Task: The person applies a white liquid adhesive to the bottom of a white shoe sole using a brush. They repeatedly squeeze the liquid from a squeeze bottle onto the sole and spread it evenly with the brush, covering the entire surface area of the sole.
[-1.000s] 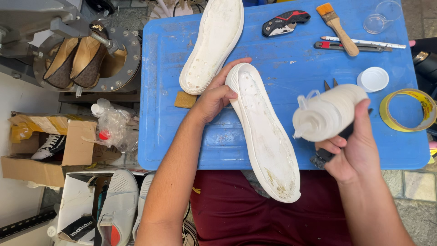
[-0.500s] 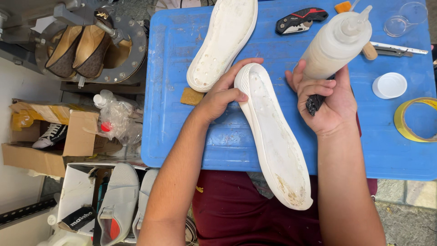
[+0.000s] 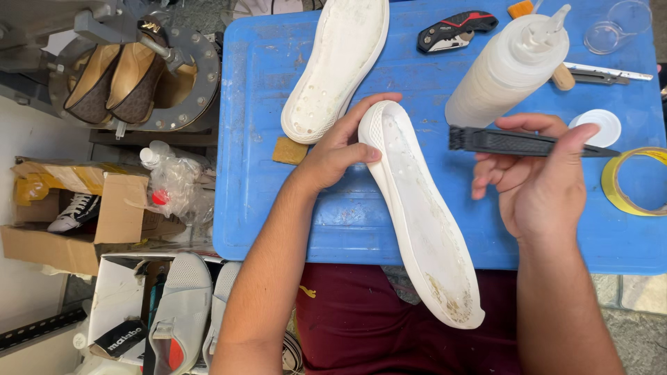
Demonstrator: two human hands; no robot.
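Note:
My left hand (image 3: 335, 151) grips the toe end of a white shoe sole (image 3: 424, 222) that lies inner side up across the front edge of a blue table (image 3: 264, 194). My right hand (image 3: 538, 180) holds a long black brush-like tool (image 3: 514, 142) level between thumb and fingers, just right of the sole. A white squeeze bottle (image 3: 504, 69) stands on the table right behind that tool, free of my hand. A second white sole (image 3: 337, 66) lies at the back of the table.
On the table: a black and red utility knife (image 3: 455, 29), a white lid (image 3: 599, 125), a roll of yellow tape (image 3: 636, 182), a clear cup (image 3: 615, 24), a small tan sponge (image 3: 290, 150). To the left are a round metal press holding brown shoes (image 3: 118, 80) and cardboard boxes with shoes (image 3: 83, 208).
My right hand set the squeeze bottle upright on the table and let it go. It now holds only the black tool, turned level. My left hand stayed on the sole.

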